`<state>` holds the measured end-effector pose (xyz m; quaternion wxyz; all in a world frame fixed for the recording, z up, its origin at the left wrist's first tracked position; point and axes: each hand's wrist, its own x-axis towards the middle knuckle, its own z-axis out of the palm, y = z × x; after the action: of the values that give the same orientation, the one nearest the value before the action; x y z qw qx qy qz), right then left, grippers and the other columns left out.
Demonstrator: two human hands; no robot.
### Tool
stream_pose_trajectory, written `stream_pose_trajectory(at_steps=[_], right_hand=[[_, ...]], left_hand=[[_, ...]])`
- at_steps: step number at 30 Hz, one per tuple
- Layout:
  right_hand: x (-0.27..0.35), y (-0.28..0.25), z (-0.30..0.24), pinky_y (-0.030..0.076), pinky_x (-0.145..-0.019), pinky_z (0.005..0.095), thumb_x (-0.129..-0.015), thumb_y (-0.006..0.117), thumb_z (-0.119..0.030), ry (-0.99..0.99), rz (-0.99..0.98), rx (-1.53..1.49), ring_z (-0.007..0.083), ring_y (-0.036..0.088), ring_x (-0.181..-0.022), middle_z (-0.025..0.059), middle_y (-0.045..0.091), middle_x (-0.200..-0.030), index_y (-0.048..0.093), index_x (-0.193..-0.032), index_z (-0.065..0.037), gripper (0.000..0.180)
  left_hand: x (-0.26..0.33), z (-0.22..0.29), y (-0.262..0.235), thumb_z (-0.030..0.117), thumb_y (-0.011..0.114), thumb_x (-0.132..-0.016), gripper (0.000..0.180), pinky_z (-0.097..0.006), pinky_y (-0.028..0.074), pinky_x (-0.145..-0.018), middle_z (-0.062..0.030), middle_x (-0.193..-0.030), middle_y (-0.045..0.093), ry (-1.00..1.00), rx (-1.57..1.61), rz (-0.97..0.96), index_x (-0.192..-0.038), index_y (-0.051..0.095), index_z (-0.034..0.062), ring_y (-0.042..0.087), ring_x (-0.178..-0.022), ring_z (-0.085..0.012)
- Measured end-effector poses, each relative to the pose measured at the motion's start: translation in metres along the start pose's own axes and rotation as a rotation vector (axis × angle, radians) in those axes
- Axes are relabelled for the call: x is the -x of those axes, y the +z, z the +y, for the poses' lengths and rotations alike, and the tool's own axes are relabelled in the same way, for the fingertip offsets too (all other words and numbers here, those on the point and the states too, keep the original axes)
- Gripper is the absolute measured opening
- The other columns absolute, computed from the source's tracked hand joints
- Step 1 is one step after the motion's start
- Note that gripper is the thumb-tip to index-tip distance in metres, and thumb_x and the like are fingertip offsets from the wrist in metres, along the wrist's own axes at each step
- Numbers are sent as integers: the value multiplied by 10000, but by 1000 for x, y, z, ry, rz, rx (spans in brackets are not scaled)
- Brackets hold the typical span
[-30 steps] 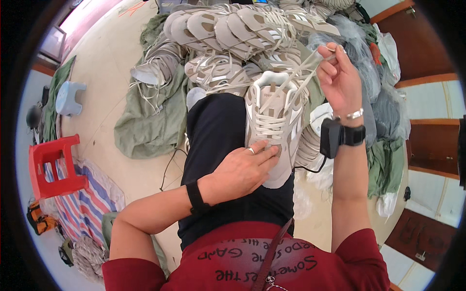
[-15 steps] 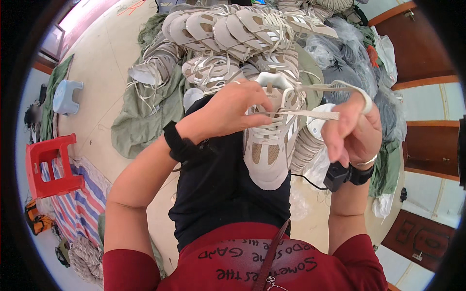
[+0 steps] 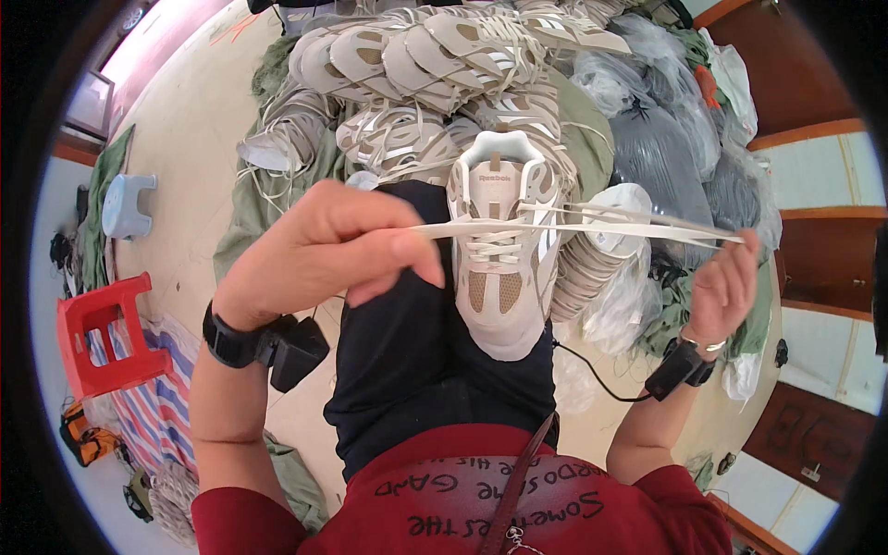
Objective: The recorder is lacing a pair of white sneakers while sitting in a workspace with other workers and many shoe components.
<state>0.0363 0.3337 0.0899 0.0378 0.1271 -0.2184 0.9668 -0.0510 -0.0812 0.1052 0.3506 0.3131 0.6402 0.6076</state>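
A beige and white sneaker (image 3: pixel 504 319) rests on my black-trousered thighs, toe toward me, laced partway up. Its flat cream shoelace (image 3: pixel 601 228) is stretched sideways across the tongue, in several strands on the right. My left hand (image 3: pixel 319 254) pinches the lace left of the shoe, thumb against the bent fingers. Well out to the right, my right hand (image 3: pixel 721 291) is closed on the lace at its fingertips. Both wrists wear black straps with small devices.
Beyond my knees lies a heap of similar sneakers (image 3: pixel 407 60). Another stack of shoes (image 3: pixel 592 273) stands right of the sneaker. Filled plastic bags (image 3: pixel 657 153) are at the far right. A red stool (image 3: pixel 106 333) and a pale blue stool (image 3: pixel 128 205) stand at left.
My hands have moved apart, left hand leftward and right hand rightward and down, pulling the lace out straight. The sneaker now shows more fully, slightly further left.
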Motion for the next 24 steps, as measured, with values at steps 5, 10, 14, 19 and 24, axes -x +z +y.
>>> stream_pose_trajectory(at_steps=[5, 10, 14, 19, 24], right_hand=[[75, -115, -22, 396, -525, 228, -1010, 410, -103, 79, 445, 57, 68, 482, -593, 35, 558, -866, 510, -1104, -8, 167], [115, -131, -12, 444, -604, 228, -978, 510, -164, -3, 993, 634, 102, 573, -778, 43, 615, -1055, 543, -1180, -29, 245], [80, -48, 49, 477, -798, 265, -949, 516, -123, -126, 798, 1429, 135, 585, -1007, 65, 592, -1244, 537, -1290, -25, 355], [36, 38, 134, 406, -953, 332, -919, 570, -152, 132, -97, 1390, 209, 582, -1011, 97, 609, -1174, 588, -1216, -24, 324], [3, 57, 159, 410, -811, 338, -898, 618, -213, 370, -558, 1427, 244, 562, -825, 81, 602, -820, 628, -887, -53, 160]], left_hand=[[23, -29, 16, 189, 540, -977, 252, -186, 306, -442, 53, -553, 478, -251, 43, 246, -929, 683, -12, 411, -476, -10], [14, -34, 37, 154, 543, -978, 198, -189, 326, -449, 64, -597, 480, -263, -82, 253, -955, 683, 16, 416, -502, -4], [2, -28, 44, 149, 594, -949, 160, -215, 366, -490, 36, -642, 542, -111, -279, 192, -977, 671, 12, 449, -546, -30], [-1, -18, 54, 156, 621, -927, 159, -230, 398, -523, -8, -676, 588, -7, -291, 138, -972, 666, 11, 487, -579, -55], [4, -15, 51, 146, 629, -911, 136, -248, 406, -523, -38, -674, 591, 147, -390, 139, -910, 654, 13, 514, -562, -100]])
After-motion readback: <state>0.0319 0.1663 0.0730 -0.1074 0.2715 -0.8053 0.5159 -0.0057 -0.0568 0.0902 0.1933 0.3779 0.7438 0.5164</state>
